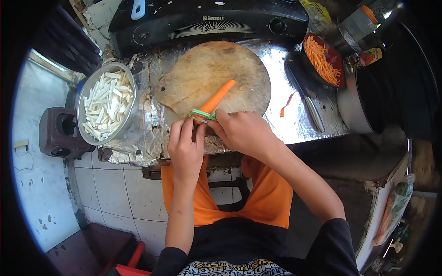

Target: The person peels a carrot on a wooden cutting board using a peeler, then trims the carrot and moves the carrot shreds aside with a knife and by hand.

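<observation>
A carrot (220, 95) points up and right over a round wooden cutting board (216, 62) with a handle at its left. My left hand (185, 141) is closed on the carrot's lower end, near the board's front edge. In my right hand (244, 132) is a green peeler (202, 114), gripped by thumb and fingers. Its blade lies across the carrot just above my left fingertips. Part of the carrot's near end is hidden by my fingers and the peeler.
A metal bowl of pale cut sticks (108, 103) stands left. A knife (313, 110) and an orange peel scrap (287, 106) lie on foil right of the board. Beyond are a dark red bowl of carrot strips (324, 62), a pot (352, 103) and a black Rinnai stove (207, 34).
</observation>
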Demonstrator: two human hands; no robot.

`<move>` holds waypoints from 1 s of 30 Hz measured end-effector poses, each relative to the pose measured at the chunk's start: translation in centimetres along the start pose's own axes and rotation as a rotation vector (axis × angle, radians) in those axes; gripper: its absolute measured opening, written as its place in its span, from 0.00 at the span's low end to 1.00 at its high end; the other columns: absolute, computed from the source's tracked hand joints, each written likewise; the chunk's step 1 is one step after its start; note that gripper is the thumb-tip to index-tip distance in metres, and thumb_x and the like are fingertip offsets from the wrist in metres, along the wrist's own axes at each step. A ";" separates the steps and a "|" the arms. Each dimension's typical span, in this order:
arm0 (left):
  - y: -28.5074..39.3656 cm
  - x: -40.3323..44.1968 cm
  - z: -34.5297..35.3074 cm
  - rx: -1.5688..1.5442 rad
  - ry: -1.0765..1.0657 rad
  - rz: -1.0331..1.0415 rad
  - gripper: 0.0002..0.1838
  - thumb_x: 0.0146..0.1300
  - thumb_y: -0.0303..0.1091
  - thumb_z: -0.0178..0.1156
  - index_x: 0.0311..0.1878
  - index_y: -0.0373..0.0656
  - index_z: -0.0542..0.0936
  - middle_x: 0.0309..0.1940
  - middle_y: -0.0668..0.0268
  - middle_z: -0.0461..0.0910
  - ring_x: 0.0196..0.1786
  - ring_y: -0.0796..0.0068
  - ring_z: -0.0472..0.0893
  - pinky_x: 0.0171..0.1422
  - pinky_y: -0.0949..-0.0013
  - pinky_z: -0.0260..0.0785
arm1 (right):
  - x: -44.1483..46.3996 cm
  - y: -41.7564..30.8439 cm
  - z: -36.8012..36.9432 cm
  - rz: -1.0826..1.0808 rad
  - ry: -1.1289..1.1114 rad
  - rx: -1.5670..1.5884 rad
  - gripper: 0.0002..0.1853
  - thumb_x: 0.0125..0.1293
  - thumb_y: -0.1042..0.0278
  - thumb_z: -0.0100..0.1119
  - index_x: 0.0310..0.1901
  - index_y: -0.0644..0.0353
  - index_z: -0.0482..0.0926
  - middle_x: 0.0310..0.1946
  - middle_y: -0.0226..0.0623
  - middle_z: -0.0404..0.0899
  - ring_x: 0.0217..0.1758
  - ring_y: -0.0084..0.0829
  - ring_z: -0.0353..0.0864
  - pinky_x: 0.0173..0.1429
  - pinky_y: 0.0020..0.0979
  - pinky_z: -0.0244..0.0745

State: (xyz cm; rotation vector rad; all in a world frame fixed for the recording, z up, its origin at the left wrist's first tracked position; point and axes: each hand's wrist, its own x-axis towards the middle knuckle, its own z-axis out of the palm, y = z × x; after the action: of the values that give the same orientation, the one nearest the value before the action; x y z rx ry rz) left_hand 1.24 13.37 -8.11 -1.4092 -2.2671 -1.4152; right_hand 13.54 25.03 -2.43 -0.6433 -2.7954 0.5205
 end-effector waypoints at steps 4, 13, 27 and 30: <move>0.2 0.1 0.1 -0.052 -0.009 -0.035 0.13 0.60 0.20 0.70 0.48 0.31 0.83 0.35 0.63 0.78 0.28 0.74 0.80 0.32 0.70 0.73 | -0.1 -0.3 0.0 0.035 0.014 -0.007 0.18 0.74 0.54 0.55 0.33 0.61 0.74 0.13 0.46 0.75 0.20 0.51 0.81 0.26 0.47 0.75; 0.0 0.1 0.5 0.004 0.058 0.061 0.13 0.61 0.22 0.70 0.49 0.31 0.83 0.36 0.63 0.78 0.27 0.76 0.79 0.31 0.72 0.72 | 0.1 0.4 -0.2 0.149 0.031 0.082 0.18 0.75 0.55 0.54 0.33 0.62 0.74 0.16 0.50 0.76 0.22 0.55 0.80 0.27 0.50 0.74; 0.3 0.2 0.5 -0.014 0.070 0.057 0.14 0.63 0.28 0.71 0.50 0.32 0.84 0.37 0.63 0.79 0.26 0.78 0.77 0.30 0.72 0.71 | 1.4 4.7 -2.5 0.351 -0.003 -0.036 0.20 0.76 0.54 0.49 0.37 0.66 0.79 0.25 0.54 0.82 0.32 0.57 0.84 0.38 0.52 0.79; 0.3 0.2 0.5 -0.019 0.064 0.046 0.14 0.63 0.28 0.71 0.50 0.32 0.84 0.37 0.64 0.79 0.26 0.79 0.77 0.30 0.72 0.71 | 1.7 5.2 -3.0 0.357 0.002 -0.068 0.21 0.76 0.55 0.49 0.38 0.67 0.79 0.26 0.56 0.82 0.33 0.58 0.84 0.40 0.53 0.80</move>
State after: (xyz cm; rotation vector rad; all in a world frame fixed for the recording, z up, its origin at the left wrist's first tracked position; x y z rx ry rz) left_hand 1.57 13.91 -8.09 -1.3915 -2.1748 -1.4502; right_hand 14.89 31.05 -1.52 -1.1684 -2.7154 0.4868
